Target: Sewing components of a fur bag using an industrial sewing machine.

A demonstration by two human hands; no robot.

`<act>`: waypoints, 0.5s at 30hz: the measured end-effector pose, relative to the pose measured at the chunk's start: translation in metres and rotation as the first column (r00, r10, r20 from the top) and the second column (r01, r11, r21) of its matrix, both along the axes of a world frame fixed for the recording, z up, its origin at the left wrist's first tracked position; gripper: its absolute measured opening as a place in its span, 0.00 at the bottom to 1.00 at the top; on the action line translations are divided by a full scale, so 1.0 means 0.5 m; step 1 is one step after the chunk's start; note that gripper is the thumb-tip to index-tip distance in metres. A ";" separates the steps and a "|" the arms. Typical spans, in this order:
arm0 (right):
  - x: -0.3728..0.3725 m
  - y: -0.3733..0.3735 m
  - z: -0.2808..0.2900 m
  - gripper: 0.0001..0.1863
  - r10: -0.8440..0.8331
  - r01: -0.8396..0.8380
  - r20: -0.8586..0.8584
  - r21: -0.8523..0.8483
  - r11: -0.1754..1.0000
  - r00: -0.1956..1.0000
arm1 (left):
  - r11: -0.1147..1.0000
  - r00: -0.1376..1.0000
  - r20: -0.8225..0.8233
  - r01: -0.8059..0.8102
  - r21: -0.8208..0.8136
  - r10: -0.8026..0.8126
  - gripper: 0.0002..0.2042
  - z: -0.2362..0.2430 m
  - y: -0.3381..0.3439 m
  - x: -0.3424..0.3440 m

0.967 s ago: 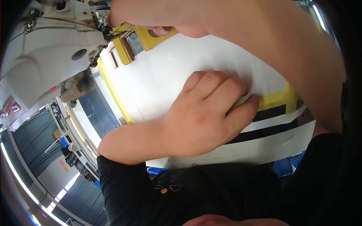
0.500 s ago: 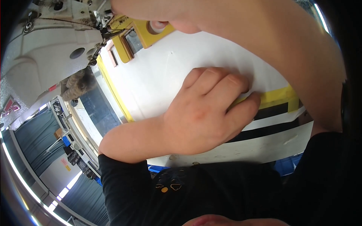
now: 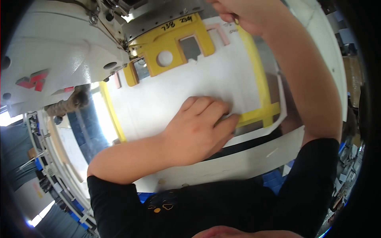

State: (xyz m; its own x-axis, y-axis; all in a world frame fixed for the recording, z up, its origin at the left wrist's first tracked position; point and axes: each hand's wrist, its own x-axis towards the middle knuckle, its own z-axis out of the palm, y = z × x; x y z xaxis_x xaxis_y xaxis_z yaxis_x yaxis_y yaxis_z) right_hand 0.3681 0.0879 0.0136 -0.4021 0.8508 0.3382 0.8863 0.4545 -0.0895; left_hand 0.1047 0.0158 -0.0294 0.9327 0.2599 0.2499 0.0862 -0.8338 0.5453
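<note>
A white sheet (image 3: 214, 79) edged with yellow tape lies under a yellow template (image 3: 170, 45) with cut-out openings and handwritten marks. My left hand (image 3: 202, 129) rests on the sheet near its front right corner, by the yellow tape (image 3: 258, 113). Its fingers are curled under and the fingertips are hidden. At the top edge, my right hand (image 3: 242, 14) is closed over the sheet's far right corner, partly out of view; I cannot see what is in its fingers. To the left, a white sewing machine head (image 3: 59, 47) stands over the template's left end.
A metal plate (image 3: 166, 18) runs behind the template. Pink strips (image 3: 220, 33) show beside it. The pale table edge (image 3: 238, 158) lies in front of my body, and blue material (image 3: 274, 180) shows below. A frame with equipment (image 3: 51, 166) stands at the left.
My right hand has moved from over the template's left part to the sheet's far right corner, uncovering the template. My left hand stays on the sheet's front right corner. The view has shifted.
</note>
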 end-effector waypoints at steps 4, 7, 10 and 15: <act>0.027 0.015 0.046 0.13 -0.748 0.267 -0.588 -0.701 0.661 0.309 | 1.000 0.999 0.033 -0.026 -0.014 0.027 0.20 -0.002 0.007 -0.015; 0.159 -0.004 0.065 0.16 -0.849 0.773 -0.349 -0.372 0.514 0.396 | 1.000 1.000 0.004 -0.023 -0.001 0.023 0.19 0.002 0.007 -0.018; 0.464 -0.070 0.018 0.20 -0.830 0.834 -0.127 0.193 0.517 0.543 | 1.000 1.000 0.020 0.000 0.002 0.000 0.18 -0.005 0.001 -0.014; 0.464 -0.099 0.092 0.21 -0.886 0.909 -0.220 0.187 0.373 0.409 | 1.000 1.000 0.028 -0.006 -0.004 0.006 0.17 -0.006 -0.001 -0.019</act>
State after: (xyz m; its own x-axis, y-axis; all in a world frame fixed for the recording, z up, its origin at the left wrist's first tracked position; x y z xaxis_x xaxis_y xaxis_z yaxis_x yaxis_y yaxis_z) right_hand 0.6003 0.0387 0.0594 0.5800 0.5804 0.5716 0.7832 -0.5903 -0.1953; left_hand 0.0949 0.0153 -0.0322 0.9238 0.2665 0.2750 0.0758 -0.8311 0.5509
